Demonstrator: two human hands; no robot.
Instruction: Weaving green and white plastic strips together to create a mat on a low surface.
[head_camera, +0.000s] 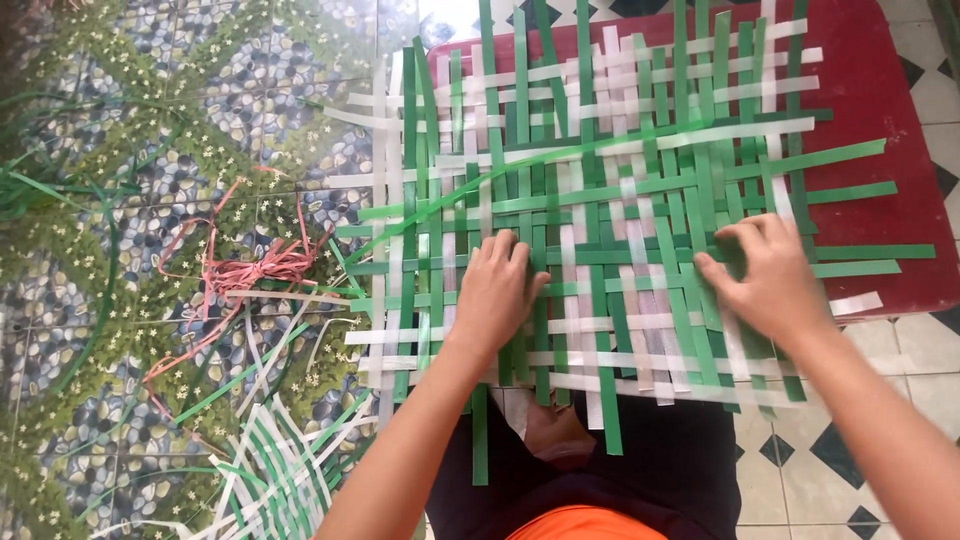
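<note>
The fingers (508, 262) of the left hand (495, 295) lie extended and close together, pressed flat on the woven mat (600, 250) of green and white strips; they grip nothing. The fingers (745, 238) of the right hand (765, 280) are curled, tips down on the weave, thumb out toward 9 o'clock. Whether they pinch a strip cannot be told.

The two hands rest apart on the lower half of the mat, the left near its centre, the right toward 3 o'clock. Both forearms enter from 6 o'clock.

The mat is a flat, open plaiting of crossing green and white bands, with loose ends projecting on all sides. One long green strip (520, 170) lies diagonally across the top of the weave, running from 8 o'clock up toward 2 o'clock. The far part of the mat lies on a red surface (880, 60); the near edge overhangs the person's lap, where dark clothing (680, 460) and an orange garment (580, 525) show.

At 9 o'clock from the mat, a tangle of pink cord (250, 270) lies on the patterned floor (150, 150), which shows a pebble-and-foliage print. At 7 o'clock, a loose pile of spare green and white strips (280, 470) rests on that floor. At 4 o'clock, the floor changes to pale tiles with dark diamonds (800, 450).
</note>
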